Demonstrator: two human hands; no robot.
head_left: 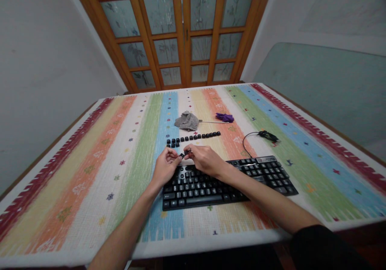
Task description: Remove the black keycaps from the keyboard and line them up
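Observation:
Above the upper left part of a black keyboard, my two hands meet. My left hand pinches a small black keycap between thumb and fingers. Close against it, my right hand has its fingers closed on a small, thin tool with a metallic glint, mostly covered by the fingers; its kind cannot be made out. Some keys at the keyboard's upper left are off. Just beyond my hands, loose black keycaps lie in a row, with several more in a short second row at its left end.
A crumpled grey cloth lies past the keycaps, a thin rod or wire stretching from it toward a bunched purple cloth. The keyboard's bundled cable rests at the right. A striped tablecloth covers the table.

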